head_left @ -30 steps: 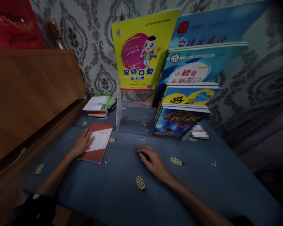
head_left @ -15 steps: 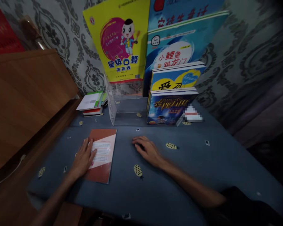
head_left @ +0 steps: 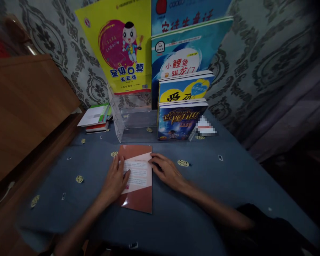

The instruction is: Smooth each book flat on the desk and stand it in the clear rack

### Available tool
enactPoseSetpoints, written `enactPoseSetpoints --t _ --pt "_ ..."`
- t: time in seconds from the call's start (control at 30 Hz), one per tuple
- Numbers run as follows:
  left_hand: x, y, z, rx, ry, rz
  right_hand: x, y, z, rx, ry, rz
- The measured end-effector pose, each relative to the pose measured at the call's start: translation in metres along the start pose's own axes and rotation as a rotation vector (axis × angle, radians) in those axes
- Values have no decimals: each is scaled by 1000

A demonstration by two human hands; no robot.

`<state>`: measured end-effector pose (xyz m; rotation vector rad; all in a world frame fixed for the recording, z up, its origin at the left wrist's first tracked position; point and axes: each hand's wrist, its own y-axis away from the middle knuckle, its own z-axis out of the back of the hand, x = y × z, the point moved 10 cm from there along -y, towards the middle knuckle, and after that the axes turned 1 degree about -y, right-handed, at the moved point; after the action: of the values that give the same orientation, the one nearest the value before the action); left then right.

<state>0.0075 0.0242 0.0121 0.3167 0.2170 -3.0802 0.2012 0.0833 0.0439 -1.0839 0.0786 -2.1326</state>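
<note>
A thin red and white booklet (head_left: 138,177) lies flat on the blue patterned tablecloth (head_left: 202,185). My left hand (head_left: 116,179) rests flat on the booklet's left half, fingers stretched out. My right hand (head_left: 167,170) lies palm down at the booklet's right edge, fingertips touching it, fingers loosely spread. Just beyond the booklet stands a clear acrylic book stand (head_left: 130,119) whose left slots hold nothing.
Several books stand in the stand's right part: a dark blue one (head_left: 177,124) in front, a yellow-blue one (head_left: 185,90) and larger blue ones behind. A big yellow workbook (head_left: 120,49) leans on the wallpaper. A small pile of books (head_left: 96,119) lies at left by a wooden headboard (head_left: 24,110).
My left hand has slid the booklet rightward across the cloth until it meets my right hand, which stayed in place. The view has shifted right and down.
</note>
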Motion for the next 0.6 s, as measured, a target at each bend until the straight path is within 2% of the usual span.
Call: enactPoseSetpoints --t 0.1,0.2,0.4,0.6 --pt "-10 -6 1 9 -11 -6 -8 -1 4 -5 -18 -23" --pt "-11 -10 2 19 -23 -2 -8 -7 -1 16 -21 -7" --pt "2 -19 3 58 -41 7 -1 -24 -11 50 6 6" --pt "13 -30 1 52 -41 -21 -6 -24 -17 45 3 -1"
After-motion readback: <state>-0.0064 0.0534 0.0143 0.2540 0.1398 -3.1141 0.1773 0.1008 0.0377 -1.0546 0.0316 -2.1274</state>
